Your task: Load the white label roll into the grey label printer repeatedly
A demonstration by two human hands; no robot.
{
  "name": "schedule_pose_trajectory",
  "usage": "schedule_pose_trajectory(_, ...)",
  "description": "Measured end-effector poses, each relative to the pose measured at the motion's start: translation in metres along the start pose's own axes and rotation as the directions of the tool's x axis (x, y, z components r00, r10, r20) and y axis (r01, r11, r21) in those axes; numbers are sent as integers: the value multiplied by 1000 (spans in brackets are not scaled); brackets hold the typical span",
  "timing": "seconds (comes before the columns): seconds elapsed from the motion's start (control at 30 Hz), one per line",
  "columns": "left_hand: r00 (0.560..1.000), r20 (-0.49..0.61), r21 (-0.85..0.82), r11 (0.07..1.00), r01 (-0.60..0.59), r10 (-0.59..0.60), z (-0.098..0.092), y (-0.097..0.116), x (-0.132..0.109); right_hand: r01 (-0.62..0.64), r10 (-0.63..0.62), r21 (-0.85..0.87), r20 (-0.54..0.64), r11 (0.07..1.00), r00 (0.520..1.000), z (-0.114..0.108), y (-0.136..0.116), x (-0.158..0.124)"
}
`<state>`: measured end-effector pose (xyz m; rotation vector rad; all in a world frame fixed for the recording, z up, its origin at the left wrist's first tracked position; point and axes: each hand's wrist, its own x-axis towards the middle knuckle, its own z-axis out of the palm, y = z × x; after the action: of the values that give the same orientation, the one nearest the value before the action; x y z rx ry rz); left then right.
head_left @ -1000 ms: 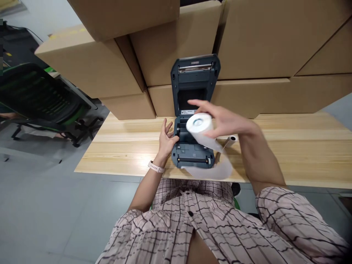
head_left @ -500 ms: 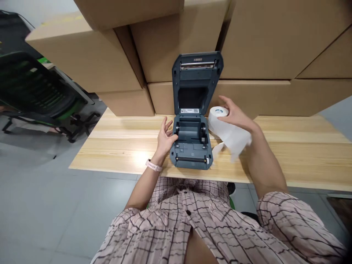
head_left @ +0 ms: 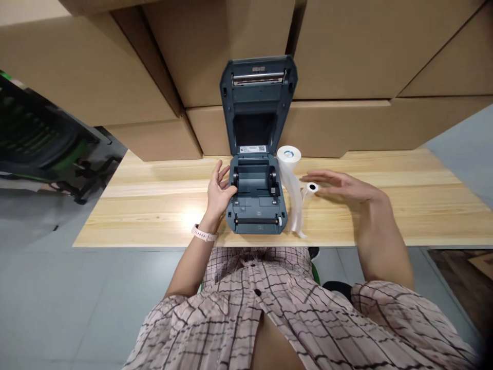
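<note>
A dark blue-grey label printer (head_left: 256, 208) stands on the table with its lid (head_left: 259, 103) raised; its roll bay holds no roll. My left hand (head_left: 219, 192) is at the printer's left side, the thumb on its edge and the other fingers spread. Close to the printer's right side stands a large white label roll (head_left: 288, 154) on end, a loose strip (head_left: 295, 198) trailing towards the table's front edge. My right hand (head_left: 342, 186) is open beside a small white paper roll (head_left: 311, 189) with a dark core. Its outstretched fingers are behind that roll; I cannot tell whether they touch it.
Large cardboard boxes (head_left: 239, 56) are stacked along the back of the wooden table (head_left: 154, 205), just behind the raised lid. A dark chair (head_left: 38, 139) is on the floor to the left. At the lower right lies a brown surface (head_left: 466, 277).
My right hand has let go of the large label roll, which now stands beside the printer, and has moved to the small roll. My left hand stays at the printer. The camera view has shifted.
</note>
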<state>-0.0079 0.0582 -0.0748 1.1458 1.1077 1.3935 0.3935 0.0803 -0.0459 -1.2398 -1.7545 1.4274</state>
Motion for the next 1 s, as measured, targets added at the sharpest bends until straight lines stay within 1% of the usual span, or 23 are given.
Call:
schedule_pose_trajectory(0.07, 1000, -1, -1, 1000, -1, 1, 1, -1, 1, -11, 16, -61, 92, 998, 996, 6, 3, -10)
schedule_pose_trajectory(0.13, 1000, -3, -2, 1000, -12, 12, 1, -2, 1, -34, 42, -88, 90, 995, 995, 16, 3, -12)
schedule_pose_trajectory(0.2, 1000, -10, -3, 1000, -29, 29, 1, -3, 1, -71, 75, -55, 85, 996, 994, 23, 1, -9)
schedule_pose_trajectory(0.23, 999, -14, -2, 999, -37, 37, 1, -3, 1, -62, 65, -25, 106, 998, 992, 25, -1, -8)
schedule_pose_trajectory(0.27, 999, -18, 0, 999, -43, 43, 1, -3, 1, -12, 10, 14, 137, 1000, 990, 25, -3, -9)
schedule_pose_trajectory(0.3, 999, -19, 3, 999, -46, 46, 1, -3, 1, 77, -87, 62, 172, 995, 981, 24, -6, -10)
schedule_pose_trajectory(0.33, 999, -18, 6, 999, -47, 47, 0, -4, 0, 187, -207, 114, 201, 976, 958, 23, -10, -13)
schedule_pose_trajectory(0.4, 999, -15, 9, 999, -48, 48, 0, -4, 0, 401, -446, 230, 198, 887, 873, 25, -24, -20)
schedule_pose_trajectory(0.43, 999, -14, 7, 999, -49, 49, 0, -4, 0, 470, -522, 258, 202, 844, 828, 29, -34, -22)
schedule_pose_trajectory(0.47, 999, -15, 2, 999, -52, 52, 1, -5, 0, 507, -558, 245, 236, 826, 795, 36, -47, -23)
schedule_pose_trajectory(0.5, 998, -17, -4, 998, -55, 55, 1, -5, 0, 532, -564, 187, 287, 826, 774, 45, -61, -22)
schedule_pose_trajectory(0.53, 998, -19, -8, 998, -58, 58, 1, -4, 0, 546, -533, 74, 360, 834, 766, 57, -76, -19)
schedule_pose_trajectory(0.57, 998, -20, -9, 998, -60, 60, 2, -4, 0, 561, -483, -85, 414, 824, 772, 70, -90, -13)
schedule_pose_trajectory(0.6, 998, -19, -5, 998, -59, 59, 2, -3, -1, 567, -445, -249, 410, 785, 796, 84, -103, -6)
schedule_pose_trajectory(0.63, 998, -16, 4, 998, -58, 58, 3, -2, -1, 558, -423, -397, 380, 729, 823, 98, -112, 2)
schedule_pose_trajectory(0.67, 998, -14, 16, 998, -58, 58, 3, -1, -2, 547, -417, -513, 355, 661, 837, 111, -118, 12)
schedule_pose_trajectory(0.73, 998, -11, 39, 997, -61, 62, 4, 1, -2, 526, -416, -670, 338, 524, 844, 130, -120, 29)
schedule_pose_trajectory(0.8, 997, -12, 45, 996, -73, 74, 4, 2, -3, 523, -407, -747, 363, 411, 838, 141, -112, 42)
schedule_pose_trajectory(0.87, 996, -20, 36, 995, -90, 91, 5, 2, -4, 526, -404, -775, 381, 350, 831, 143, -104, 48)
schedule_pose_trajectory(0.93, 994, -34, 33, 994, -104, 105, 7, 2, -5, 530, -414, -776, 382, 342, 826, 142, -98, 48)
schedule_pose_trajectory(1.0, 993, -48, 35, 993, -110, 112, 9, 2, -6, 534, -419, -763, 378, 365, 826, 140, -97, 47)
